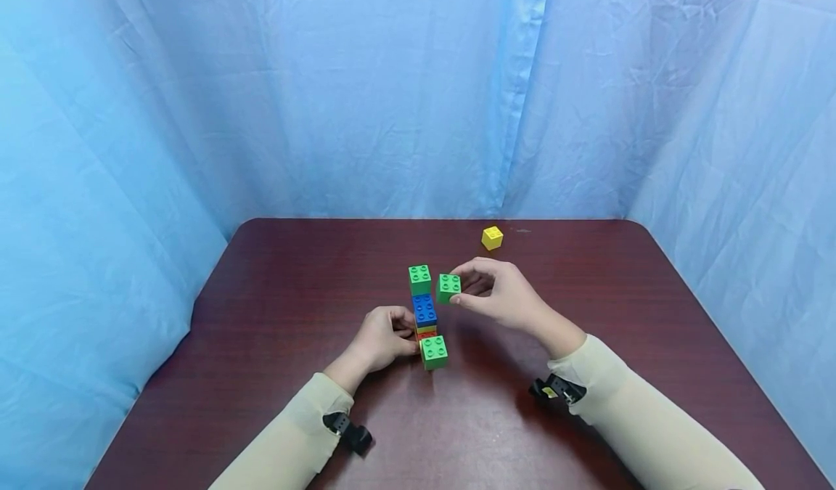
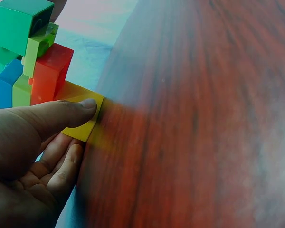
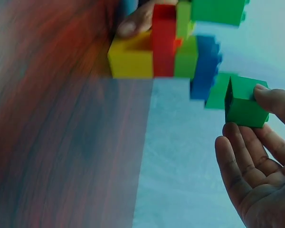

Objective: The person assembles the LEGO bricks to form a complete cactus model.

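Note:
A tower of toy building bricks stands on the table. Its yellow bottom brick (image 2: 80, 94) is pinched by my left hand (image 1: 379, 339), thumb on the near face. Above that come a red brick (image 3: 163, 42), a lime-green brick (image 3: 185, 58) and a blue brick (image 1: 424, 310). One green brick (image 1: 419, 278) sits at the top of the tower, and another green brick (image 1: 434, 352) juts out on the near side. My right hand (image 1: 503, 295) holds a separate green brick (image 3: 247, 102) between thumb and fingertips, just right of the tower's top, studs up.
A loose yellow brick (image 1: 493, 238) lies near the far edge of the dark red-brown table (image 1: 294, 272). Light blue curtains (image 1: 366, 98) hang behind the table and along both sides. Each wrist wears a black strap (image 1: 558, 388) with a small device.

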Demonstrator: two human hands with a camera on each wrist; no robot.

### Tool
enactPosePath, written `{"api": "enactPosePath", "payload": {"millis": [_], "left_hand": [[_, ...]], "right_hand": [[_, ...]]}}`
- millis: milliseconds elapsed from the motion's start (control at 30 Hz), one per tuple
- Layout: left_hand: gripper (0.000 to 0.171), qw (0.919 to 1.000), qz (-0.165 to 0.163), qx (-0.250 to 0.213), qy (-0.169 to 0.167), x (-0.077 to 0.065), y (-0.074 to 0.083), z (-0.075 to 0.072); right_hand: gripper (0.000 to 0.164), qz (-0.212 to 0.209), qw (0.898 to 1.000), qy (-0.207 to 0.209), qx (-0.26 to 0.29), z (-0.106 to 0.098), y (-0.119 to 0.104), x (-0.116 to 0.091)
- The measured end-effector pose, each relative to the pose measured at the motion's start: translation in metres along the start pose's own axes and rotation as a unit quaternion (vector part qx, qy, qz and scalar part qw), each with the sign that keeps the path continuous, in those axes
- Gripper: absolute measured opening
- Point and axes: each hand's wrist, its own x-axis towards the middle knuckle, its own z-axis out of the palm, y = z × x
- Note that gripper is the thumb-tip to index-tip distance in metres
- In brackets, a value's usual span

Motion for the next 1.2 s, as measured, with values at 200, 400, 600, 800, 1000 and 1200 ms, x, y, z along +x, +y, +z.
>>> {"api": "enactPosePath", "payload": {"millis": [200, 400, 600, 800, 1000, 1200], "left_hand": [[0.028, 1.0, 0.003, 0.002, 0.0, 0.0, 0.0, 0.0], [0.028, 1.0, -0.002, 0.004, -0.003, 0.0, 0.002, 0.0], [0.028, 1.0, 0.004, 0.006, -0.003, -0.001, 0.003, -0.001], [0.027, 0.9999, 0.014, 0.006, -0.004, 0.0, 0.002, 0.0], [0.026, 0.9998, 0.016, 0.008, -0.002, -0.001, 0.002, 0.002], [0.026, 0.9998, 0.017, 0.008, -0.001, -0.001, 0.003, 0.001]], "right_hand": [[0.034, -0.026, 0.999, -0.024, 0.012, 0.009, -0.01, -0.001], [0.034, -0.027, 0.999, -0.04, 0.014, 0.016, -0.013, 0.0], [0.033, -0.031, 0.998, -0.049, 0.025, 0.021, -0.017, 0.002], [0.032, -0.035, 0.998, -0.052, 0.021, 0.023, -0.017, 0.003], [0.033, -0.046, 0.997, -0.054, 0.008, 0.023, -0.014, 0.004], [0.033, -0.062, 0.996, -0.056, 0.001, 0.025, -0.014, 0.005]]}}
